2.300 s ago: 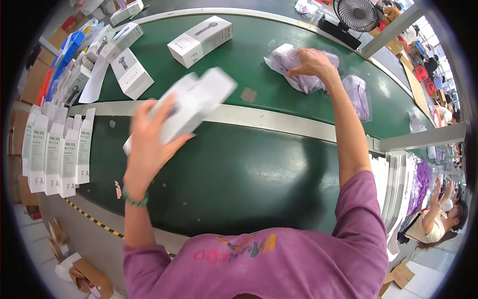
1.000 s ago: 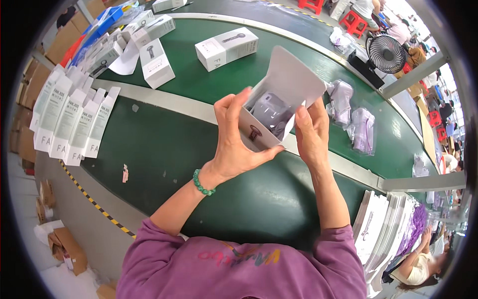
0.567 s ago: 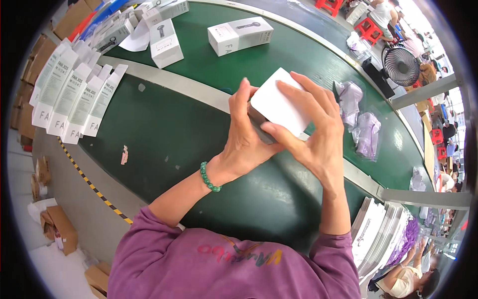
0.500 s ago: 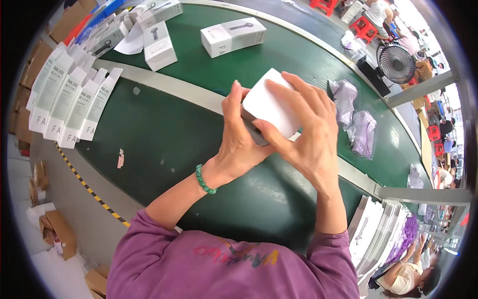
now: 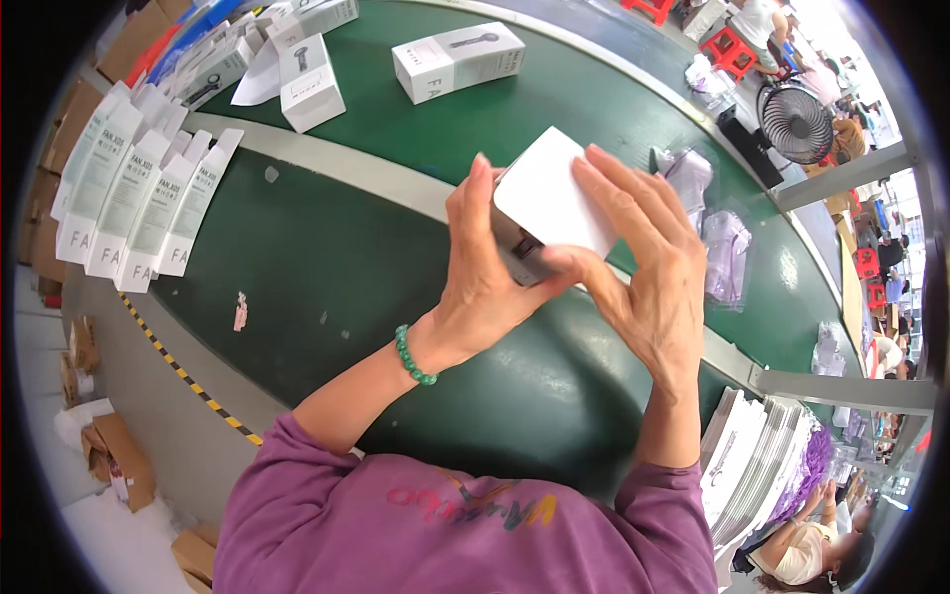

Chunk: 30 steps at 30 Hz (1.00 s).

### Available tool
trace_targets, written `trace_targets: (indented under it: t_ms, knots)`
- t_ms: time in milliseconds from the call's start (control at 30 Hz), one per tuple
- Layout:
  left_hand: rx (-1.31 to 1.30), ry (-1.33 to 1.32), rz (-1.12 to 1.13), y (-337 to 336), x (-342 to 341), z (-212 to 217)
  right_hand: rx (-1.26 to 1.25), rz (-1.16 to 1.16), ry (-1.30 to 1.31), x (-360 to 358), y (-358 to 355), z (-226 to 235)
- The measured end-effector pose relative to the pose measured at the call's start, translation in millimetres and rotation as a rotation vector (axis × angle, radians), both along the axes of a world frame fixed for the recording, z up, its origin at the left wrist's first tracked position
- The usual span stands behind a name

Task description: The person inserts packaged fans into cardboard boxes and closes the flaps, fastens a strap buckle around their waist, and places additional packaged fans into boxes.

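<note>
A small box (image 5: 559, 193) is held up over the green work surface, its plain white end facing up and a grey side with a dark patch showing below. My left hand (image 5: 480, 252) is wrapped round its left side and underside, a green bead bracelet on that wrist. Across the opposite side, my right hand (image 5: 648, 252) has its fingers along the upper right edge and its thumb at the lower edge. Farther off, a closed white carton (image 5: 458, 64) printed with a handheld fan lies on the surface, with a similar carton (image 5: 312, 84) to its left.
White cartons (image 5: 139, 198) stand in a slanted row at the left edge. Purple items in clear plastic (image 5: 727, 257) lie to the right. A stack of flat cartons (image 5: 742, 465) is at the lower right. Beyond are a black fan (image 5: 795, 124) and several people.
Both hands and the box have shifted slightly right. My right fingers have slid outward toward the box's right edge, baring more of the white end.
</note>
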<state>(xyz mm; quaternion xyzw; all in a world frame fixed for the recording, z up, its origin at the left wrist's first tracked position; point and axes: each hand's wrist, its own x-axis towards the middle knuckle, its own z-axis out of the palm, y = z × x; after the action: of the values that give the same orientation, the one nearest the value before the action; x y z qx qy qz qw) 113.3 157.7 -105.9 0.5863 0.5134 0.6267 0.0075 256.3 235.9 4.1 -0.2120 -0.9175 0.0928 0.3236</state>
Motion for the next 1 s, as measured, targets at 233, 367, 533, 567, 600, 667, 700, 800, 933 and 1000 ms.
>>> trace_targets:
  t_ms: [233, 367, 533, 567, 600, 667, 700, 800, 933, 1000]
  knots:
    - [0.065, 0.073, 0.117, 11, 7, 11, 0.177, -0.16, -0.015, -17, -13, -12]
    - [0.081, 0.06, 0.111, 11, 9, 6, 0.115, -0.08, -0.004, -14, -13, -6]
    - [0.073, 0.083, 0.149, 12, 9, 6, 0.068, -0.051, 0.122, -19, -3, -8]
    - [0.074, 0.082, 0.133, 12, 9, 5, 0.033, -0.062, 0.174, -21, -3, -6]
    - [0.07, 0.082, 0.138, 13, 9, 4, 0.029, -0.057, 0.174, -22, -3, -6]
    - [0.08, 0.068, 0.109, 13, 8, 4, 0.049, -0.074, 0.184, -23, -2, -5]
    - [0.085, 0.079, 0.119, 15, 8, 3, 0.031, -0.072, 0.19, -22, -1, -3]
    - [0.088, 0.09, 0.109, 12, 7, 5, -0.131, -0.071, 0.208, -19, 2, 0]
    - [0.093, 0.061, 0.095, 7, 4, 5, 0.037, -0.026, 0.107, -9, 6, -3]
    - [0.057, 0.166, 0.148, -3, 3, 8, -0.029, 0.025, 0.109, -5, 1, -8]
